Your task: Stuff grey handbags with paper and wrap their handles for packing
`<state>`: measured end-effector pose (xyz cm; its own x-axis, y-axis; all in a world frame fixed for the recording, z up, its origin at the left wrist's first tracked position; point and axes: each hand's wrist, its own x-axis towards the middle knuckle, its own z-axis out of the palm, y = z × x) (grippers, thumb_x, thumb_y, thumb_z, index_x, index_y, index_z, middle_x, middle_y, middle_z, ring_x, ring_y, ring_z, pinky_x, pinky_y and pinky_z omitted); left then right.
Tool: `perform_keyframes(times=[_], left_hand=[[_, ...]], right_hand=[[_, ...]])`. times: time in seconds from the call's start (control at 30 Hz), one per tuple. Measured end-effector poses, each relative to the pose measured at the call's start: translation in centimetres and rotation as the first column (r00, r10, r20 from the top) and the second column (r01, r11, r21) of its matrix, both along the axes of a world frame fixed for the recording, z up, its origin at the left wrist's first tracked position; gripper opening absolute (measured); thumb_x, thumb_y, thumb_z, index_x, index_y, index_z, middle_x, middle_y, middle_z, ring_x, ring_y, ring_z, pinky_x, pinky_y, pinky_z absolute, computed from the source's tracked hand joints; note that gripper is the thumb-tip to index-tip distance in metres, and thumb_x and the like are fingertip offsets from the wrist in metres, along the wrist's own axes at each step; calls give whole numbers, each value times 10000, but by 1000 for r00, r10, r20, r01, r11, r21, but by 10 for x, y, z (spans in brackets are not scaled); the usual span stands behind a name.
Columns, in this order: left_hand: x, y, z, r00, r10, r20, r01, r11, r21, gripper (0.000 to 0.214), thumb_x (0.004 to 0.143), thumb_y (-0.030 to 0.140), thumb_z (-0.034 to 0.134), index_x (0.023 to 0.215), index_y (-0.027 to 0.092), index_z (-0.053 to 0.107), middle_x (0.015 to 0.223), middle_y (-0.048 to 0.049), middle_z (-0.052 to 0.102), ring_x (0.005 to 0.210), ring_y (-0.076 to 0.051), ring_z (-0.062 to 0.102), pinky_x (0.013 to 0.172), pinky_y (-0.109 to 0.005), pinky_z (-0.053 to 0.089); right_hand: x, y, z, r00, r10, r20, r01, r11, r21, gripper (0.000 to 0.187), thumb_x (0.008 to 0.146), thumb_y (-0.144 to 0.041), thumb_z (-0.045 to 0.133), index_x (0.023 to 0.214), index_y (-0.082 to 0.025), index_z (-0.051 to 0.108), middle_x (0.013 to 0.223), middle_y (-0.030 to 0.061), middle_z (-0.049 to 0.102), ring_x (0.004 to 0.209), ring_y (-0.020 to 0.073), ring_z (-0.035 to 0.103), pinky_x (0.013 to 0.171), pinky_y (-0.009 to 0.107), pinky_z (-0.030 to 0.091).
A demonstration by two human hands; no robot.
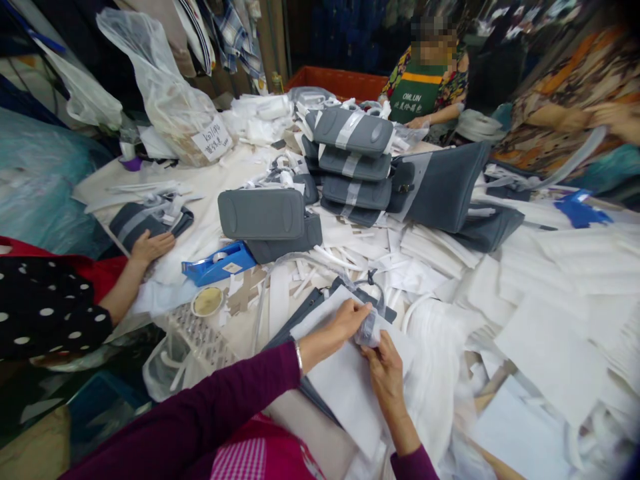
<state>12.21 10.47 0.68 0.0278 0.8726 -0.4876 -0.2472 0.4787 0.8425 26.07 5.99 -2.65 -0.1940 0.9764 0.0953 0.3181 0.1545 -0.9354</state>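
A dark grey handbag (306, 312) lies in front of me with a sheet of white paper (325, 363) over it. Above the sheet is a small dark piece wrapped in clear plastic (369, 328); whether it is a strap end or a tag I cannot tell. My left hand (340, 327) pinches its upper edge, fingers closed. From below, my right hand (386, 367) grips its lower end between thumb and fingers. The bag's handle (383, 293), partly covered in plastic, stands just beyond my hands.
A blue tape dispenser (220, 262) and a tape roll (207, 302) sit to the left. Grey bags (353, 163) are stacked behind. White paper sheets (550, 347) spread on the right. A co-worker's hand (153, 247) rests on another bag (150, 223); two more people are opposite.
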Motion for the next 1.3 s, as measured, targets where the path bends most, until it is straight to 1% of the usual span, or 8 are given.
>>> perform_keyframes(times=[0.1, 0.27, 0.4, 0.5, 0.6, 0.77, 1.1, 1.3], left_hand=[[-9, -8, 11, 994, -22, -106, 23, 1000, 13, 384, 713, 502, 678, 765, 134, 581, 723, -1, 549, 690, -109, 493, 620, -224, 362], [-11, -12, 21, 993, -63, 102, 75, 990, -119, 372, 597, 445, 751, 652, 121, 576, 613, 20, 516, 579, -96, 454, 567, -239, 323], [-11, -13, 19, 992, -38, 118, 49, 994, -97, 361, 588, 431, 753, 649, 110, 600, 608, 11, 529, 572, -97, 444, 581, -249, 316], [-14, -17, 12, 988, -131, 80, 137, 989, -64, 382, 638, 473, 713, 658, 109, 601, 611, 11, 520, 569, -95, 423, 573, -247, 297], [-18, -17, 7, 976, -186, -111, 188, 982, 2, 360, 697, 466, 657, 613, 133, 549, 565, 38, 442, 541, -84, 358, 534, -241, 248], [-20, 2, 2, 861, -225, -455, 282, 958, 60, 390, 708, 426, 634, 496, 160, 442, 491, 47, 336, 508, -83, 311, 498, -247, 184], [-34, 32, -8, 957, -231, -178, 248, 965, 85, 477, 676, 574, 636, 516, 162, 459, 496, 46, 338, 479, -72, 282, 473, -239, 194], [-38, 29, 3, 977, -199, -80, 205, 976, 73, 503, 645, 614, 662, 554, 143, 510, 534, 27, 406, 521, -86, 349, 508, -241, 239]], right_hand=[[0, 4, 0, 999, 31, 44, -35, 994, 102, 144, 881, -200, 448, 862, -209, 590, 894, 34, 525, 844, 184, 526, 742, 306, 425], [-5, 4, 7, 983, 105, 149, -135, 969, 205, 240, 899, -188, 421, 1045, -218, 609, 1054, 74, 534, 1003, 218, 531, 869, 370, 434], [10, 1, 4, 870, -406, 279, 334, 902, 273, 494, 833, -341, 567, 1286, -166, 476, 1253, 164, 437, 1153, 315, 430, 970, 490, 351], [23, 5, -5, 788, -516, 337, 538, 842, 31, 683, 775, -451, 619, 1319, -95, 410, 1102, 163, 512, 994, 308, 507, 882, 473, 403], [25, 16, -10, 841, -401, 363, 460, 883, -91, 488, 770, -453, 594, 1127, -123, 544, 967, 107, 548, 904, 280, 530, 826, 422, 422], [9, 40, 3, 907, -184, 379, 165, 983, 84, 181, 824, -302, 474, 910, -212, 605, 879, 43, 572, 839, 222, 539, 780, 348, 403], [18, 90, 22, 933, 270, 237, -246, 961, -123, 113, 752, -271, 545, 775, -229, 648, 815, 15, 666, 847, 224, 572, 832, 346, 374], [5, 99, -1, 993, 48, 105, -20, 968, -251, 120, 689, -294, 587, 763, -202, 609, 768, -4, 630, 762, 204, 551, 764, 327, 401]])
